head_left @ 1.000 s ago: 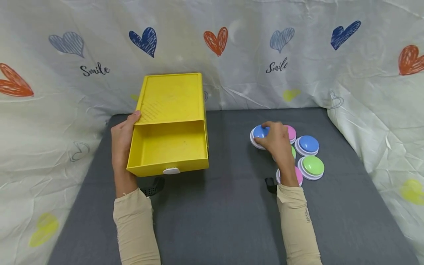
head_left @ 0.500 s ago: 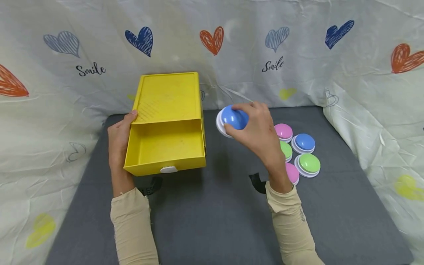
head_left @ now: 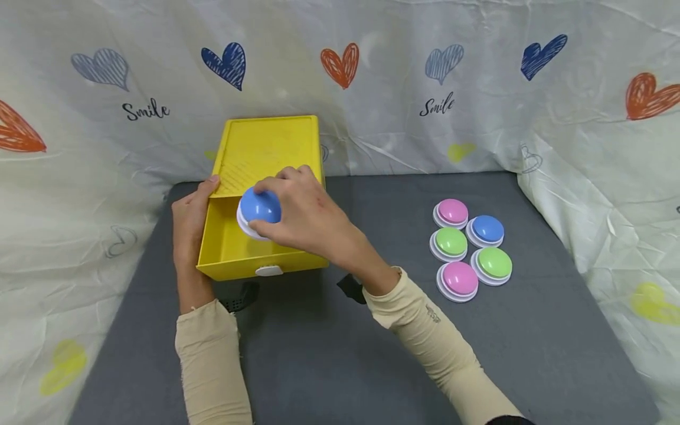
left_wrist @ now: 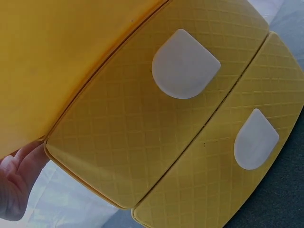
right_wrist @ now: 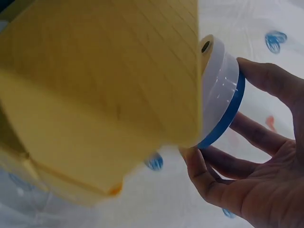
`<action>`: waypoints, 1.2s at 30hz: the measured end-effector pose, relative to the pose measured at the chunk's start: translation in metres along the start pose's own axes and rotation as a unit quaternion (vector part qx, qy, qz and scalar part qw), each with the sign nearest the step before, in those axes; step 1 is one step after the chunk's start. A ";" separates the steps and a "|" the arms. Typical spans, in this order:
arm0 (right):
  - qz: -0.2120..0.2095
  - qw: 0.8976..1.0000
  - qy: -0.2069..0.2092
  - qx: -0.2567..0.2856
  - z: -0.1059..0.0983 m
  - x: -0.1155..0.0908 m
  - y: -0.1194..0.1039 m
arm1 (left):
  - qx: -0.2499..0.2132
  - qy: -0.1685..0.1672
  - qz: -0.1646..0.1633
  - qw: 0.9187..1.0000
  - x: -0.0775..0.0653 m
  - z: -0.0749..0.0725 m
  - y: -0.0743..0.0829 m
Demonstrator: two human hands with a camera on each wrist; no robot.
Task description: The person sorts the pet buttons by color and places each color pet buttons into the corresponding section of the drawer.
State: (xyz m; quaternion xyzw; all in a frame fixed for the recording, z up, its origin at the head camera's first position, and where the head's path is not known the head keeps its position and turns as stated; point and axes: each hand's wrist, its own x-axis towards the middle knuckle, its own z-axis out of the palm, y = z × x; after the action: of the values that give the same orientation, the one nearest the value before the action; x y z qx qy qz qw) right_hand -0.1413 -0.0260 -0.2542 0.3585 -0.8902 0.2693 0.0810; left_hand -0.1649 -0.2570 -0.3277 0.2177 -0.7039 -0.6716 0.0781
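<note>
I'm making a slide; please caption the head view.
Right hand holds a blue button at the open drawer; left hand touches the yellow box.

Right hand (head_left: 313,215) pinches blue button (head_left: 260,206) above yellow box (head_left: 271,147)'s open drawer (head_left: 225,270), left hand (head_left: 191,230) grips box's left side, five buttons (head_left: 450,242) at right.

I face a pale, creased cloth (head_left: 390,77) printed with orange, blue and yellow hearts (head_left: 340,66) and the word "Smile" (head_left: 437,105), hanging behind and along both sides of a dark grey tabletop (head_left: 324,360).
</note>
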 end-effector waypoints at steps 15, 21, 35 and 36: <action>-0.055 0.991 -0.117 0.030 0.051 0.033 -0.018 | 0.008 0.012 0.013 1.000 0.003 -0.004 -0.003; -0.077 0.990 -0.120 0.021 0.062 0.034 -0.016 | 0.015 0.007 0.030 0.999 -0.002 0.001 -0.001; -0.113 0.984 -0.139 0.001 0.065 0.032 -0.011 | 0.010 0.005 0.039 0.999 -0.002 -0.004 -0.001; -0.108 0.985 -0.136 0.008 0.064 0.030 -0.011 | 0.013 0.007 0.036 0.999 -0.001 -0.004 -0.002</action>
State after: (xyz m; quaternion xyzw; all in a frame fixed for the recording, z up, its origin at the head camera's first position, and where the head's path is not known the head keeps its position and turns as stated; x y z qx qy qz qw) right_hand -0.1529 -0.0847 -0.2930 0.4862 -0.8470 0.2144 -0.0155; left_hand -0.1616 -0.2601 -0.3288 0.1973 -0.7192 -0.6579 0.1044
